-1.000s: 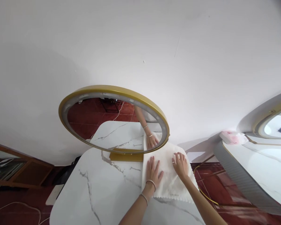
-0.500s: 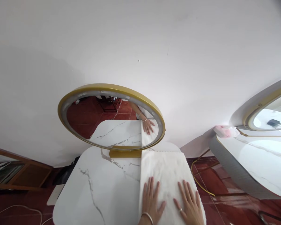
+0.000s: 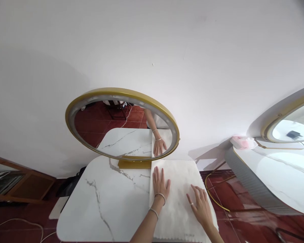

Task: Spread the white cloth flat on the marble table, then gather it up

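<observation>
A white cloth (image 3: 178,209) with a scalloped edge lies spread over the right part of a white marble-patterned table (image 3: 111,206). My left hand (image 3: 160,184) rests flat near the cloth's left edge, fingers stretched toward the mirror, with two bracelets at the wrist. On the cloth's right half is my right hand (image 3: 200,204), fingers apart and slightly bent, a ring on one finger. Neither hand grips anything. Behind the cloth stands an oval gold-framed mirror (image 3: 111,131) on a gold base (image 3: 134,164); one of my arms shows reflected in it.
At right stands a second marble-topped table (image 3: 276,182) with another gold-rimmed mirror (image 3: 271,130) and a pink-and-white packet (image 3: 243,142). A wooden shelf (image 3: 20,182) is at left. Cables (image 3: 22,221) lie on the red tiled floor (image 3: 243,224). The wall rises behind.
My left hand has slid forward over the cloth toward the mirror. My right hand has moved slightly forward and its fingers are more bent. More of the cloth's near edge now shows.
</observation>
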The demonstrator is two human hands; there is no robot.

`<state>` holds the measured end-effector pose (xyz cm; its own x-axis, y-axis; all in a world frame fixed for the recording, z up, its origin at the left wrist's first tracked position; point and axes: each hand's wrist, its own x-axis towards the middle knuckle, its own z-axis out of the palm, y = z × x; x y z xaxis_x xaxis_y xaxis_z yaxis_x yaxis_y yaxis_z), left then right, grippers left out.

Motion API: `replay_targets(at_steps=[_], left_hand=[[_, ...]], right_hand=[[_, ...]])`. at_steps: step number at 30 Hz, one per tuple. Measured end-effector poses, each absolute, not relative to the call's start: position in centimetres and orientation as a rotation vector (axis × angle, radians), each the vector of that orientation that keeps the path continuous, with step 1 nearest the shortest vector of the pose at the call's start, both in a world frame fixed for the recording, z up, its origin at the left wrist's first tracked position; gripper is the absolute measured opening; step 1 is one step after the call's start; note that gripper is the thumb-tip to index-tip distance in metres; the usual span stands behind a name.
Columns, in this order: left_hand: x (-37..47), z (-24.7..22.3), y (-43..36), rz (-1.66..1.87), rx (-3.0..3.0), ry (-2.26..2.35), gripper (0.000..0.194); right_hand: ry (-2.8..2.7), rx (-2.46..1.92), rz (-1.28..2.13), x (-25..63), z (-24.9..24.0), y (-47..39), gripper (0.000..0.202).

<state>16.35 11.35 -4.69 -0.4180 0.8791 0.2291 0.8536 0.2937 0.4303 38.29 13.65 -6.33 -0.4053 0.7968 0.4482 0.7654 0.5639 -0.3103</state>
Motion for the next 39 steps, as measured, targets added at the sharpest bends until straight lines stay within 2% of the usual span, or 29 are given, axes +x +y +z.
replay_targets(at_steps=[4, 9, 19, 28, 31, 35, 39], left_hand=[[15.7, -5.4, 10.2, 0.767, 1.665, 2.527, 0.070], [13.5, -4.7, 8.5, 0.805, 1.615, 2.566, 0.065], [3.7, -5.0, 2.7, 0.726, 1.675, 2.588, 0.059], [-5.3, -4.8, -0.1, 0.642, 1.712, 2.633, 0.054], [-5.2, -5.3, -0.6, 0.668, 1.677, 2.659, 0.050], [-1.1, -6.9, -2.0, 0.697, 1.801, 2.552, 0.046], [3.8, -7.6, -2.6, 0.697, 1.964, 2.378, 0.061]], right_hand=[[-2.229, -1.234, 0.077, 36.3, -6.6, 16.0, 0.063], [-2.292, -1.257, -0.098, 31.9, -7.2, 16.7, 0.069], [-2.459, -1.214, -0.060, 22.5, -4.9, 9.1, 0.070], [-2.494, -1.239, -0.037, 13.2, -5.7, 5.1, 0.070], [-2.471, -1.249, -0.055, 12.2, -6.0, 4.9, 0.068], [-2.481, -1.238, -0.075, 13.4, -6.3, 5.2, 0.062], [-2.459, -1.333, -0.089, 16.4, -6.5, 5.7, 0.057]])
